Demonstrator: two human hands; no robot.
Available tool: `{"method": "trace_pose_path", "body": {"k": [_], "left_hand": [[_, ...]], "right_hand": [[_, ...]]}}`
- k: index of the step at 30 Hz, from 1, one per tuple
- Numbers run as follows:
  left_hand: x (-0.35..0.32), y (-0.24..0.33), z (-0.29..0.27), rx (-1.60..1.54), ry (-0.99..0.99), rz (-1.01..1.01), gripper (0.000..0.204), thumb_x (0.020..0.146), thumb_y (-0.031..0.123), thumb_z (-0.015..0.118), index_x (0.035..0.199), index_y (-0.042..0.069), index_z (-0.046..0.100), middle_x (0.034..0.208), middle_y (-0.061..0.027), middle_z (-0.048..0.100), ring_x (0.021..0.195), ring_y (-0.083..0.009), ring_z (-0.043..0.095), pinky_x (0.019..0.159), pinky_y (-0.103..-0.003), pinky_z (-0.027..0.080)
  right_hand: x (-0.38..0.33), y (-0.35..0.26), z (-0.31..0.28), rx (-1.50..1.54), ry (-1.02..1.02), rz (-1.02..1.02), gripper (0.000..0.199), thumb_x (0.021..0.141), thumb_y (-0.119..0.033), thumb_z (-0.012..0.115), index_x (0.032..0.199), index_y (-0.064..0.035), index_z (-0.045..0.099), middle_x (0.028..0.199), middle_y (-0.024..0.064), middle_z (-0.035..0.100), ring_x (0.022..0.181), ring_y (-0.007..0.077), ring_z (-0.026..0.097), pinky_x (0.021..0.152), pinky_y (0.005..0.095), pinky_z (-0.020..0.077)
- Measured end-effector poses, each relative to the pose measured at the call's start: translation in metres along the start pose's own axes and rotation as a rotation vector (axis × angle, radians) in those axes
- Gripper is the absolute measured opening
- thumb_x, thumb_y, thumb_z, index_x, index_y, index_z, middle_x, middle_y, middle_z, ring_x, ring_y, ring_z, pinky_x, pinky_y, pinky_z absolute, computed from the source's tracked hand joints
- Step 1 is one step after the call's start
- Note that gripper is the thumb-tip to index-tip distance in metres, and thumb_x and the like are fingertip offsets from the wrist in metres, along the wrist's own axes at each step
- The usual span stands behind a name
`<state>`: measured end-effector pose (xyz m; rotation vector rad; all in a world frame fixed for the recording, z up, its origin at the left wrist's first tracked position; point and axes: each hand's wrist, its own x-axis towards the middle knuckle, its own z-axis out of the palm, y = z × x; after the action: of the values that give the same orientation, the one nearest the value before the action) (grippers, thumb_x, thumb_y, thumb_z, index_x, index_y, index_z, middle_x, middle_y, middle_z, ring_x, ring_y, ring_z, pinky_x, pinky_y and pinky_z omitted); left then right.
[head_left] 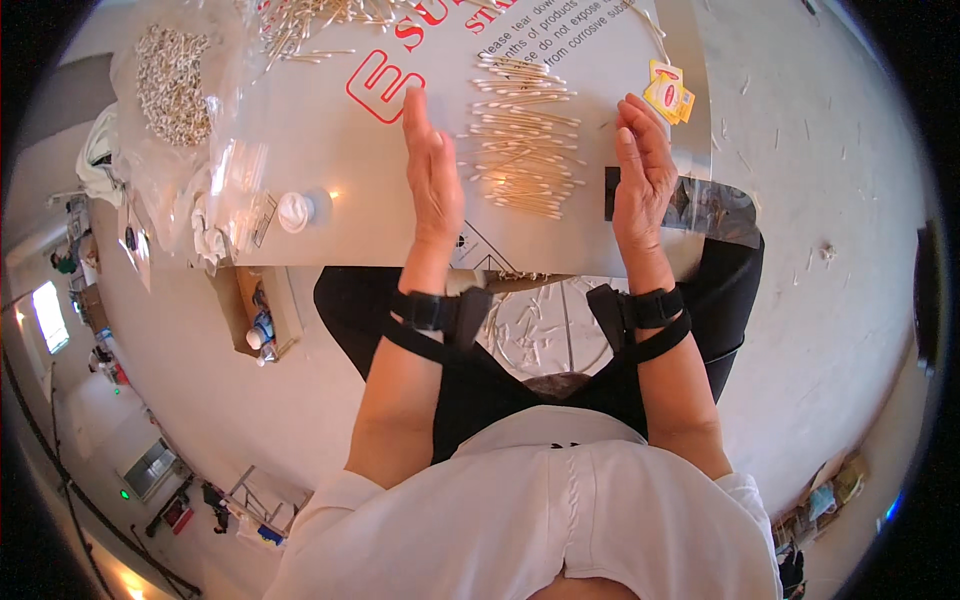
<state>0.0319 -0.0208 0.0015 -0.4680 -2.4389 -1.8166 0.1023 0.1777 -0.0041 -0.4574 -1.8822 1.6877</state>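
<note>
A loose column of cotton swabs (525,135) lies on the table, the sticks mostly crosswise. My left hand (432,178) stands on edge just left of them, its fingers stretched out and its palm turned inward. On the other side, my right hand (645,185) is held the same way, a small gap away from the swab tips. Neither hand holds anything. Small yellow printed cards (668,93) lie just beyond my right fingertips. Near my right wrist, a dark see-through strip (715,210) reaches over the table's edge.
More swabs (310,25) are heaped at the far left of the table (370,225). A clear bag (172,85) full of swabs stands at the left, with a small white jar (295,212) nearer. A cardboard box (236,315) sits below; stray swabs litter the floor.
</note>
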Motion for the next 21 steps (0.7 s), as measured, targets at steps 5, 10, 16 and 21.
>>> {"method": "trace_pose_path", "body": {"k": [5, 10, 16, 21], "left_hand": [[-0.005, 0.005, 0.015, -0.007, 0.014, 0.034, 0.060, 0.104, 0.035, 0.037, 0.148, -0.004, 0.027, 0.156, -0.0194, 0.024, 0.147, -0.0318, 0.018, 0.118, -0.041, 0.015], [0.012, 0.005, 0.027, 0.645, -0.256, 0.204, 0.067, 0.097, 0.041, 0.050, 0.149, 0.003, 0.030, 0.156, -0.0188, 0.025, 0.146, -0.0323, 0.021, 0.117, -0.049, 0.016], [-0.001, 0.014, 0.031, 0.859, -0.497, 0.262, 0.074, 0.092, 0.044, 0.055, 0.149, 0.003, 0.031, 0.158, -0.0169, 0.022, 0.146, -0.0309, 0.022, 0.117, -0.054, 0.014], [0.043, -0.012, 0.015, 0.301, -0.134, 0.231, 0.066, 0.098, 0.039, 0.049, 0.147, -0.001, 0.030, 0.157, -0.0213, 0.022, 0.146, -0.0355, 0.019, 0.118, -0.043, 0.017]], "right_hand": [[-0.003, 0.005, 0.018, 0.251, -0.006, 0.140, 0.036, 0.100, -0.014, 0.051, 0.132, 0.0042, 0.053, 0.135, 0.0125, 0.053, 0.125, 0.0178, 0.049, 0.109, 0.0304, 0.0371], [0.016, 0.011, 0.021, 0.052, -0.115, 0.021, 0.040, 0.102, -0.017, 0.049, 0.135, 0.0048, 0.049, 0.138, 0.0134, 0.051, 0.128, 0.0183, 0.047, 0.112, 0.0317, 0.0348], [0.035, 0.018, 0.029, 0.283, -0.205, 0.123, 0.044, 0.103, -0.024, 0.047, 0.137, 0.0033, 0.047, 0.140, 0.0123, 0.050, 0.132, 0.0201, 0.045, 0.113, 0.0326, 0.0344], [0.043, 0.019, 0.036, 0.317, -0.179, 0.106, 0.048, 0.104, -0.029, 0.044, 0.139, 0.0032, 0.046, 0.142, 0.0129, 0.047, 0.134, 0.0202, 0.042, 0.115, 0.0333, 0.0320]]}}
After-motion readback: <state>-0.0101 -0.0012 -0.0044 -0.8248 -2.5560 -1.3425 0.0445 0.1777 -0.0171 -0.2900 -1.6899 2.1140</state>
